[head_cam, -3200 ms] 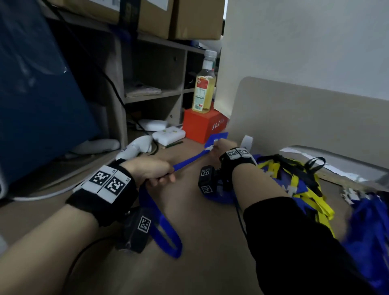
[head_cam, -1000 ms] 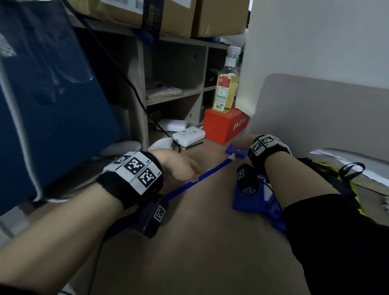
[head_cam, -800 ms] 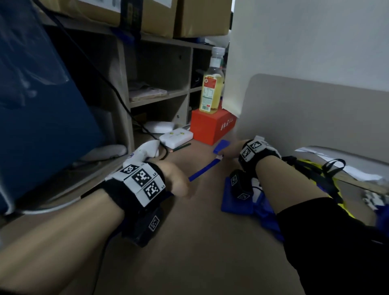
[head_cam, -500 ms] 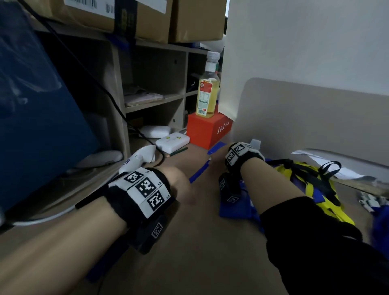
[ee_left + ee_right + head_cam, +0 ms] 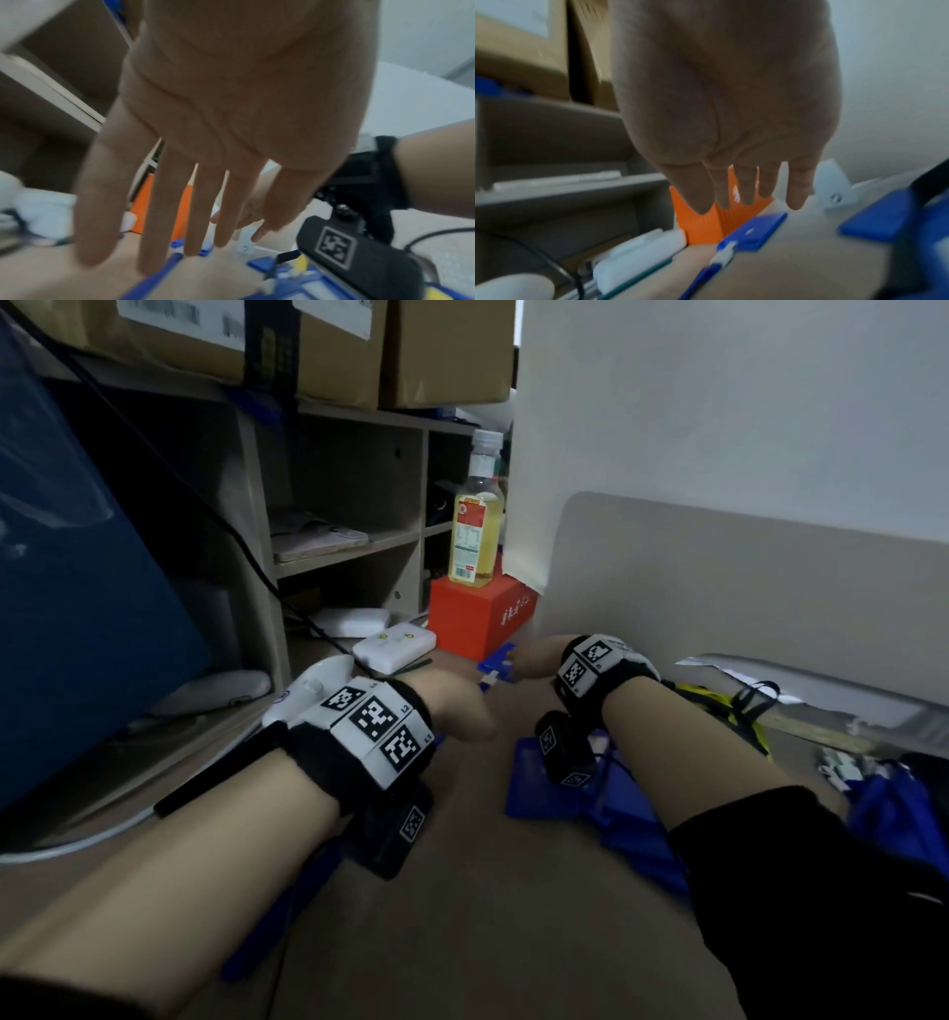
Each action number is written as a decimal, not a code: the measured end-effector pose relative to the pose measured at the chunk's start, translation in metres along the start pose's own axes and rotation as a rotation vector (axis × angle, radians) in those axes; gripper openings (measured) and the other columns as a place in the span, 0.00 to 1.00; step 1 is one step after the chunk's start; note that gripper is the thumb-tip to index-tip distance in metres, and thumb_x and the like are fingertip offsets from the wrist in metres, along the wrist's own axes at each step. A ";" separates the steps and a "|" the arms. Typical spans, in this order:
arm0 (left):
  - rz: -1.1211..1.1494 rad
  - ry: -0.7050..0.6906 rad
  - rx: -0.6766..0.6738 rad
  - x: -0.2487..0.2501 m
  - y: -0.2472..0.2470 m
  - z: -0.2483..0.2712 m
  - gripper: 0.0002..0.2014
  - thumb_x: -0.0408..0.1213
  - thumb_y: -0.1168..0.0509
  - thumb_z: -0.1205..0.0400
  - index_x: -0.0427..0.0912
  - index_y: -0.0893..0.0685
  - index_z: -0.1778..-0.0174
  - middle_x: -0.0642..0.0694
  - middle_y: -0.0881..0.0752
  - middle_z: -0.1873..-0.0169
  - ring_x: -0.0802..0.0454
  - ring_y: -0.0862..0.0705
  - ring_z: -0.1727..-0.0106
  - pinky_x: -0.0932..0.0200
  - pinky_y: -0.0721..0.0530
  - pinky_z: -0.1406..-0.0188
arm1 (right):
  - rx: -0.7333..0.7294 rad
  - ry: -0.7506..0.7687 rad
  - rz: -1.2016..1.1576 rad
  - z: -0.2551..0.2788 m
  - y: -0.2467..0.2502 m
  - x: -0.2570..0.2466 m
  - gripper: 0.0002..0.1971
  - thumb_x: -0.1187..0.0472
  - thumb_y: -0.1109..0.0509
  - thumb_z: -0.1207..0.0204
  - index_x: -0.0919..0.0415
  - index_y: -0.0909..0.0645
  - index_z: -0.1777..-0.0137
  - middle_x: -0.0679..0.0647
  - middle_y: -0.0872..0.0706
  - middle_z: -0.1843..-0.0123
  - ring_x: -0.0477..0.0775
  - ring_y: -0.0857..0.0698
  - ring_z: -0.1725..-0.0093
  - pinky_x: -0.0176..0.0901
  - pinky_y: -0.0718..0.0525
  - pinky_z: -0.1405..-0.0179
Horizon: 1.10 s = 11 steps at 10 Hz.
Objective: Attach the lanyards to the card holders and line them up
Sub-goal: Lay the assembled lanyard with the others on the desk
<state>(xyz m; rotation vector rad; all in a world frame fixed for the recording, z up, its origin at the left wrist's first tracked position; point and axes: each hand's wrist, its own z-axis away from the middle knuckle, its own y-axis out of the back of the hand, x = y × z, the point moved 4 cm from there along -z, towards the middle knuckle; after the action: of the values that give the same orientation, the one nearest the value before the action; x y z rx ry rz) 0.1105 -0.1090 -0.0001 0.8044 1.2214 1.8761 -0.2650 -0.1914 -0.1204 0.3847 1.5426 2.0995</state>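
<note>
A blue card holder lies flat on the desk beside the orange box, joined by a white clip to a blue lanyard strap. The strap runs back under my left forearm. My left hand hovers over the strap with straight, spread fingers and holds nothing. Just above the card holder and clip is my right hand, its fingers straight and empty. A stack of blue card holders lies under my right wrist.
An orange box with a bottle on it stands just behind the card holder. White devices and a cable lie to the left below the shelves. A tangle of yellow and blue lanyards sits at the right, by a grey panel.
Earlier my left hand gripped the strap and my right held the card holder end, pulling it taut. Both have let go, and the lanyard now lies along the desk.
</note>
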 end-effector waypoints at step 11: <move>0.192 -0.303 0.158 0.155 -0.022 -0.033 0.20 0.54 0.28 0.25 0.43 0.24 0.51 0.46 0.20 0.57 0.49 0.21 0.55 0.58 0.22 0.61 | 0.455 -0.237 -0.847 0.380 -0.012 -0.002 0.27 0.67 0.25 0.27 0.60 0.27 0.28 0.57 0.21 0.35 0.52 0.20 0.45 0.43 0.17 0.49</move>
<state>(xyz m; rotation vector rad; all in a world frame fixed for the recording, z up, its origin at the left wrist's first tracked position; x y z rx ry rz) 0.0074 0.0129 -0.0158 1.2817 1.1413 1.7389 -0.0692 0.1163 -0.0111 0.0858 1.6355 1.0266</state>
